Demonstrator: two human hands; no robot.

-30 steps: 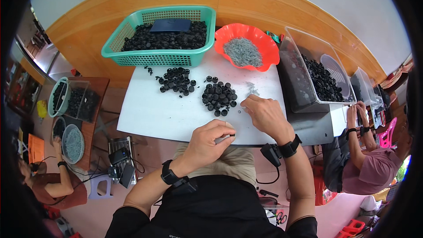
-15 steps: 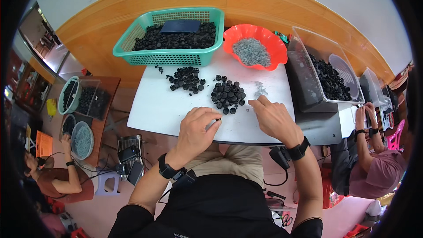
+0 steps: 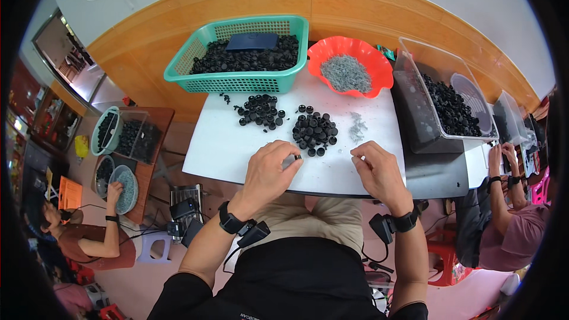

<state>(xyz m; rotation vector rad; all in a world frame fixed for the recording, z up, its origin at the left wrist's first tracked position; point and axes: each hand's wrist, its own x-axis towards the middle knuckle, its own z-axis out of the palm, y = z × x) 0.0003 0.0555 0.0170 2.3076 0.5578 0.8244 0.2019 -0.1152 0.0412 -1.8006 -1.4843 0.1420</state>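
Note:
My left hand (image 3: 268, 170) is closed in a pinch above the front part of the white tabletop (image 3: 222, 148). A small black cap-like part (image 3: 297, 157) shows between its thumb and forefinger. To the right, my right hand (image 3: 380, 173) has its thumb and fingertips drawn together; whatever they hold is too small to make out. Just beyond it lies a small scatter of grey, pin-like pieces (image 3: 357, 127). A pile of round black caps (image 3: 314, 131) sits between and beyond my hands, with a second heap of black parts (image 3: 261, 110) farther left.
At the back stand a green basket (image 3: 237, 85) of black parts and a red scalloped bowl (image 3: 384, 77) of grey pieces. A clear bin (image 3: 435, 137) with black parts stands right. One person (image 3: 98, 231) works at a side table on the left, another (image 3: 512, 225) on the right.
My right hand has drawn back toward me from beside the grey pieces, its fingers curling. My left hand keeps its pinch on the black cap. The whole view has shifted slightly.

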